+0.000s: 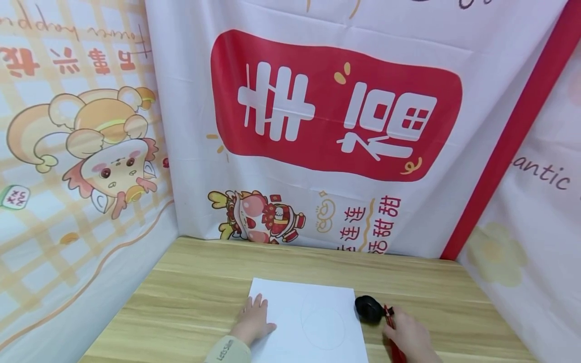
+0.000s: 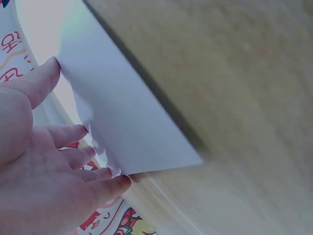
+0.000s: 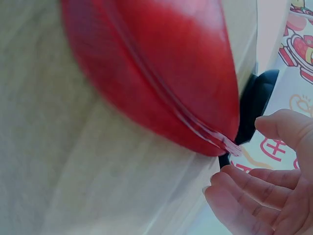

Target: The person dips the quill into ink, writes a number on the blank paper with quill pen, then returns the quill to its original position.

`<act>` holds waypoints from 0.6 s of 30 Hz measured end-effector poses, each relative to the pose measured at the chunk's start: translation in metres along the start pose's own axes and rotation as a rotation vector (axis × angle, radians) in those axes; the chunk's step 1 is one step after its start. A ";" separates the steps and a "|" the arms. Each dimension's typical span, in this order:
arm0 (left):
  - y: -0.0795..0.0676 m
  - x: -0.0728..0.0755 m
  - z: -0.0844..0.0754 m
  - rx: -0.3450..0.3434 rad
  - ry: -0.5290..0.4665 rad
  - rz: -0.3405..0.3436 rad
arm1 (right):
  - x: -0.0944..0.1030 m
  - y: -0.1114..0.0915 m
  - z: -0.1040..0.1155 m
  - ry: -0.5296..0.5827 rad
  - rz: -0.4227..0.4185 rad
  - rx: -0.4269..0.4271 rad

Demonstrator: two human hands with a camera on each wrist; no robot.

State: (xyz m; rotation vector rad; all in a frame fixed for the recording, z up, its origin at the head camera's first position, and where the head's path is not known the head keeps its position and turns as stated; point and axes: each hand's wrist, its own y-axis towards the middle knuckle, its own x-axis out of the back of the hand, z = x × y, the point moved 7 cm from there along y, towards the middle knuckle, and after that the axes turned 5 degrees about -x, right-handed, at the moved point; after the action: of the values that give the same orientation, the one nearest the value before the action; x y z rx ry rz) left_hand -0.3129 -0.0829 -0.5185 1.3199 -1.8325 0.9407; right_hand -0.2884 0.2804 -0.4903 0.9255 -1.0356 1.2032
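Observation:
A white sheet of paper (image 1: 281, 302) lies on the table, bearing faint overlapping round pencil-like outlines. My left hand (image 1: 254, 318) rests on its left edge, fingers spread; in the left wrist view the fingertips touch the paper (image 2: 117, 112). To the right of the sheet, my right hand (image 1: 410, 335) is at a red zipped pouch (image 1: 397, 352). The right wrist view shows the pouch (image 3: 161, 58) up close, its zip end between the parted thumb and fingers; contact is hard to tell. A rounded black object (image 1: 369, 309) sits beside the paper, just beyond that hand.
The wood-grain table (image 1: 204, 282) ends against a hanging white cloth (image 1: 190, 166) with large red and white characters. Printed cloths also hang at the left (image 1: 91, 242) and right (image 1: 535, 242).

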 end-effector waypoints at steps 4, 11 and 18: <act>-0.002 0.002 -0.002 -0.014 0.007 -0.021 | 0.005 0.000 0.000 -0.006 0.013 -0.027; -0.001 0.001 -0.002 -0.015 0.016 -0.023 | 0.015 0.002 0.001 -0.010 -0.059 0.019; -0.002 0.005 -0.003 -0.020 -0.011 -0.051 | 0.022 0.007 0.003 -0.017 -0.061 0.013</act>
State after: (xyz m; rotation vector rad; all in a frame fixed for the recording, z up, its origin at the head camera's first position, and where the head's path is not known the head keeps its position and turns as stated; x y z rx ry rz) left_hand -0.3120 -0.0829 -0.5127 1.3563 -1.8032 0.8878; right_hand -0.2948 0.2841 -0.4681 0.9724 -1.0070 1.1541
